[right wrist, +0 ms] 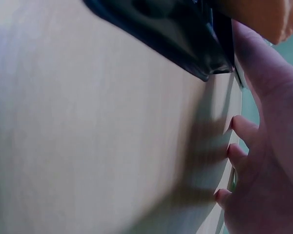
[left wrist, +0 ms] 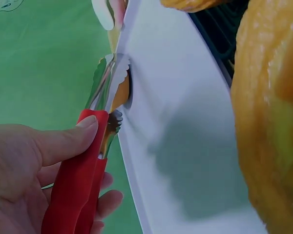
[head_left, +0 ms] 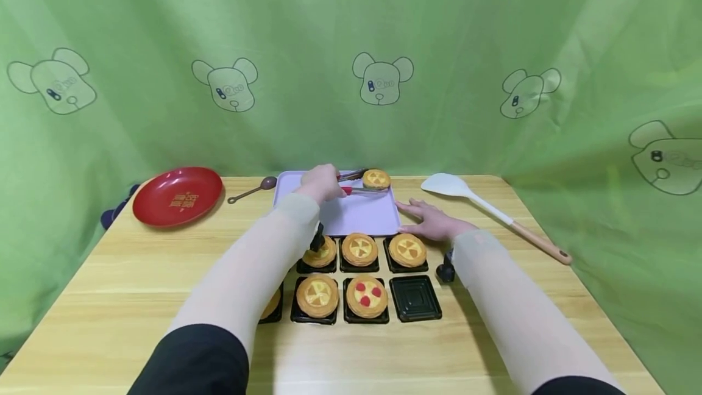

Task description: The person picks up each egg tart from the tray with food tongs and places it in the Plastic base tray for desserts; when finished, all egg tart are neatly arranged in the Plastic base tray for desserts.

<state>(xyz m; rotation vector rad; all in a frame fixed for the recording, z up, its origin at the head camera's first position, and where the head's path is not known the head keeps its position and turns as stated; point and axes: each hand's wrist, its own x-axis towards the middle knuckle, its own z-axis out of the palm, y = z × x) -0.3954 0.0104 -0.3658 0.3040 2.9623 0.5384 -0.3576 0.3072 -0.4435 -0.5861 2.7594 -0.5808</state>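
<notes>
My left hand (head_left: 322,183) grips red-handled metal tongs (left wrist: 75,180), thumb on one handle and fingers curled on the other side. Between the tongs' scalloped tips is an egg tart (head_left: 376,179), at the far right corner of the lilac tray (head_left: 356,215). My right hand (head_left: 433,222) lies at the tray's right edge with fingers spread, the thumb close to the near right corner. In the right wrist view, the fingertips (right wrist: 237,156) point down by the wood. Nearest that hand is a tart (head_left: 407,250) in a black square holder.
Several tarts in black holders stand in two rows before the tray, one topped with red pieces (head_left: 367,295). A bare black holder (head_left: 415,298) ends the near row. A red plate (head_left: 178,197) and small brown spoon (head_left: 267,183) lie left; a white spatula (head_left: 446,185) lies right.
</notes>
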